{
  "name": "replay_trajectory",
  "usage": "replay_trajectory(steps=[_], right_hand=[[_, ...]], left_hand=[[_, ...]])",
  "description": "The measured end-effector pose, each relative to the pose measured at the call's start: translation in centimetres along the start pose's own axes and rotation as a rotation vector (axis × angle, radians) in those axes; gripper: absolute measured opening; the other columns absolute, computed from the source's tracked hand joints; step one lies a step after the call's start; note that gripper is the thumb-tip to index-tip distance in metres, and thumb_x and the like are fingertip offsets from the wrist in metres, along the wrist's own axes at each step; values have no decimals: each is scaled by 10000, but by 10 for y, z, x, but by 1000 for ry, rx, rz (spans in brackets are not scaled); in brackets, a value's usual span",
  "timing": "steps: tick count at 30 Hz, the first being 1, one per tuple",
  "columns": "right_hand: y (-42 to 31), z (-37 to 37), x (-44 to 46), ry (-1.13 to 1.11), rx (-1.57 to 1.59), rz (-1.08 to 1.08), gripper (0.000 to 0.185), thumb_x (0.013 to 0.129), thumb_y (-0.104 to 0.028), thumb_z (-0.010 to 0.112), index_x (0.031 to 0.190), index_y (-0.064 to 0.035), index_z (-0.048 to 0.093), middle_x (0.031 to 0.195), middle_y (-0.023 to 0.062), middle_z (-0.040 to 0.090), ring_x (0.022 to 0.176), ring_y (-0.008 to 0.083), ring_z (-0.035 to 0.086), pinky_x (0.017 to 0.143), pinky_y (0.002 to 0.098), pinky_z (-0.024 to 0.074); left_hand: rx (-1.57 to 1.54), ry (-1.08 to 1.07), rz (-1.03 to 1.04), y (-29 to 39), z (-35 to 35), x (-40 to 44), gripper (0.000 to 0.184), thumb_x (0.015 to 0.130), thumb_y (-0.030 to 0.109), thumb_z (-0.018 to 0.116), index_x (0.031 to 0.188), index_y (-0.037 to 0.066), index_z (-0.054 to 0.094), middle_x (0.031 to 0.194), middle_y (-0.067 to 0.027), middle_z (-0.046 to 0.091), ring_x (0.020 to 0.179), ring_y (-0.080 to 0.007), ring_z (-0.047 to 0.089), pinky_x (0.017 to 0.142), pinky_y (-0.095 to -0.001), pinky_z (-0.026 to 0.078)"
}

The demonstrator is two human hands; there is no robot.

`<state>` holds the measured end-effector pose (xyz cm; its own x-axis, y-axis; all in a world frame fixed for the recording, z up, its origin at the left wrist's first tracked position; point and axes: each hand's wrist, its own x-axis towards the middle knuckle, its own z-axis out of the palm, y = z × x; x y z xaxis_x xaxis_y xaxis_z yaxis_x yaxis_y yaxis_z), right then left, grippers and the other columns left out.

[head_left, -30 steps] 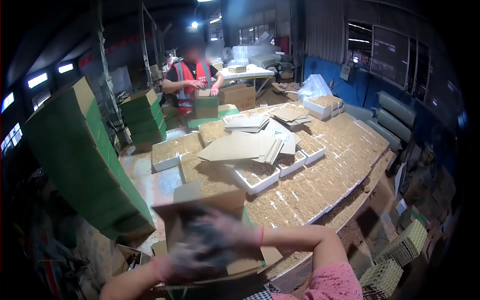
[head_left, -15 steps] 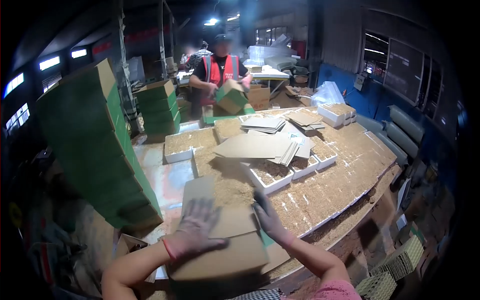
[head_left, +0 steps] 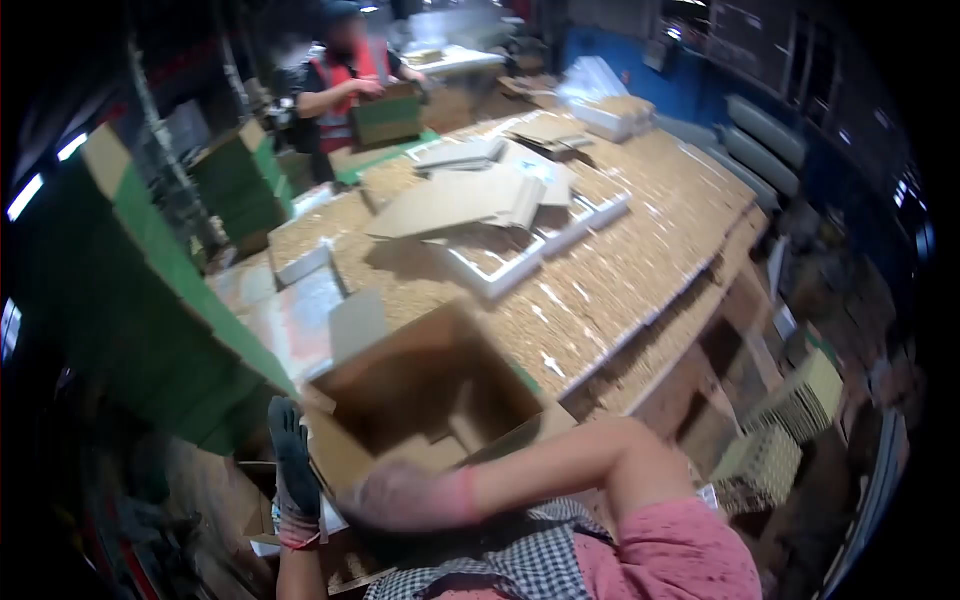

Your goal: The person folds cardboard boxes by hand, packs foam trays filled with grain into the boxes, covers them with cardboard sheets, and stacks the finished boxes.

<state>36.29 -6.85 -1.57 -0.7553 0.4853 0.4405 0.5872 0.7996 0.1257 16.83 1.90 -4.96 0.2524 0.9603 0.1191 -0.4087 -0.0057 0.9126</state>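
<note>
head view showed the carton [head_left: 405,360] unfolded but its top not yet closed, left hand [head_left: 292,462] straight-fingered beside it, right hand's [head_left: 405,495] grip too blurred to tell.

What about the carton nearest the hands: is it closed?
No, the carton is open at the top, with its brown inside plainly showing.

Blue-painted lower wall [head_left: 606,42] is seen beneath dark-paned window [head_left: 750,42] at right, white-topped table [head_left: 470,61] is placed at rear, dim left side is lit by bright window [head_left: 25,197].
</note>
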Motion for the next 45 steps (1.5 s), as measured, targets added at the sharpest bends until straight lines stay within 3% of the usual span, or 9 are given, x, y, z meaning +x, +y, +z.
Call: replay_trajectory(steps=[3, 9, 19, 26, 33, 35, 39, 41, 45], right_hand=[[-6, -27, -9, -209, 668, 121, 365, 892, -137, 497, 1220, 21, 498, 877, 119, 618, 741, 261, 626, 628, 366, 499], [119, 53, -292, 1411, 478, 1628, 669, 971, -380, 475, 1454, 11, 225, 1425, 178, 329, 1288, 278, 355, 1064, 422, 313], [104, 202, -322, 888, 521, 1727, 1031, 964, -164, 561, 1381, -43, -374, 1462, 226, 350, 1303, 221, 440, 1127, 306, 275], [108, 83, -284, 1746, 1121, 1583, 725, 842, -177, 660, 1438, -152, 247, 1271, 115, 449, 1097, 282, 531, 901, 488, 501], [140, -90, -252, 1262, 1946, 1277, 597, 829, -192, 722, 1309, 20, 437, 1236, 166, 563, 1129, 302, 573, 995, 409, 453], [157, -109, -250, 632, 1024, 931, 708, 765, -168, 787, 1335, 19, 412, 1291, 193, 532, 1194, 316, 537, 1018, 429, 438], [186, -164, -173, 212, 523, 319, 726, 791, -218, 775, 1369, -3, 392, 1340, 200, 499, 1250, 296, 500, 1031, 435, 431], [180, -165, -104, 179, 1585, 1239, 649, 866, -308, 696, 1360, -1, 407, 1298, 161, 527, 1204, 245, 528, 1018, 369, 442], [180, -73, -63, -203, 1757, 1077, 808, 880, -323, 691, 1448, 17, 228, 1176, 128, 572, 1036, 161, 589, 873, 272, 512]], left_hand=[[699, -61, 153, 2, 14, -10, 638, 795, 61, 481, 1419, -10, 375, 1410, -124, 407, 1153, -184, 456, 984, -284, 359], [587, 21, 45, 10, 30, -9, 553, 734, -15, 414, 1275, -25, 530, 1512, -149, 312, 1334, -217, 367, 1084, -281, 271], [986, 5, -34, 55, 36, 6, 477, 686, 0, 392, 1125, -30, 576, 1232, -140, 482, 1161, -259, 473, 1021, -309, 353], [986, 90, 22, 42, 24, 3, 515, 692, -22, 408, 1170, -4, 597, 1285, -119, 458, 1209, -229, 438, 1026, -290, 347], [803, -21, 128, 28, -8, 35, 490, 726, -16, 446, 1200, 8, 571, 1254, -116, 508, 1056, -167, 549, 886, -257, 449], [744, 36, -177, 47, 19, 46, 507, 725, -15, 444, 1223, 8, 538, 1243, -104, 495, 925, -133, 561, 781, -240, 484], [983, -126, 424, 50, 54, 60, 544, 707, 8, 434, 1247, -16, 492, 1292, -166, 449, 1240, -262, 426, 1068, -318, 318], [818, -209, 285, 64, 76, 53, 561, 718, 2, 443, 1279, -16, 467, 1373, -252, 356, 1374, -353, 270, 1139, -340, 206], [908, -137, 392, 64, 73, 33, 540, 730, -12, 442, 1268, -29, 474, 1310, -215, 419, 1311, -299, 362, 1111, -331, 270]])
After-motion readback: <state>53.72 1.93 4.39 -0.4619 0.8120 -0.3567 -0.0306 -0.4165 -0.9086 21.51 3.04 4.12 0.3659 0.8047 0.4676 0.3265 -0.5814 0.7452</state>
